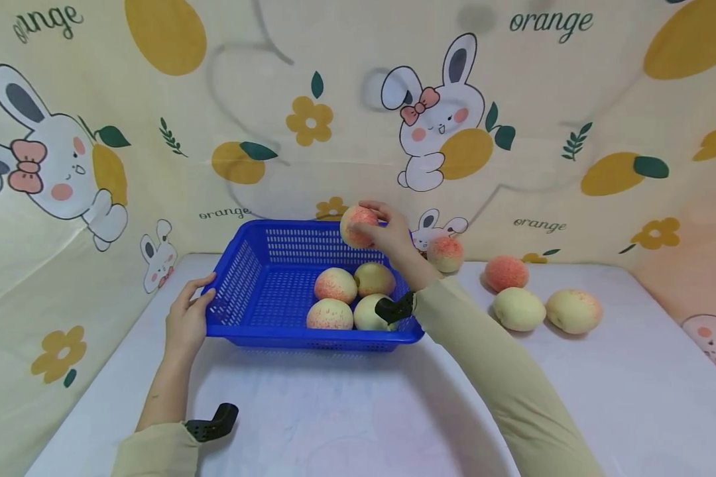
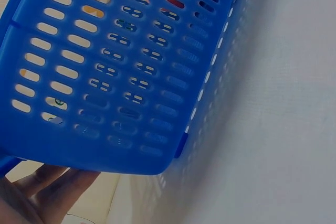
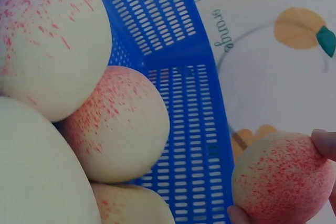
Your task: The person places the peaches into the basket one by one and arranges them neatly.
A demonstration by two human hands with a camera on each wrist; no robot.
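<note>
Right hand (image 1: 388, 232) pinches a peach (image 1: 357, 228) near the far rim of the basket (image 1: 316, 336); left hand (image 1: 186, 321) grips the basket's left rim.
The held peach could slip, I think, because only fingers hold its round side, and then it may knock the four fruits (image 1: 335, 285) inside. It looks matte, cream with red specks; the basket seems stiff blue plastic with slotted walls, above a smooth white desk (image 1: 310, 417).

Left hand (image 1: 186, 319): I observe thumb and fingers bent in a grip.
Left forearm (image 1: 164, 397): extended forward, bare near the wrist.
Right hand (image 1: 389, 230): I observe thumb and fingers pinching, higher than the left in the head view.
Right arm (image 1: 495, 371): stretched farther forward, slanting leftward.
</note>
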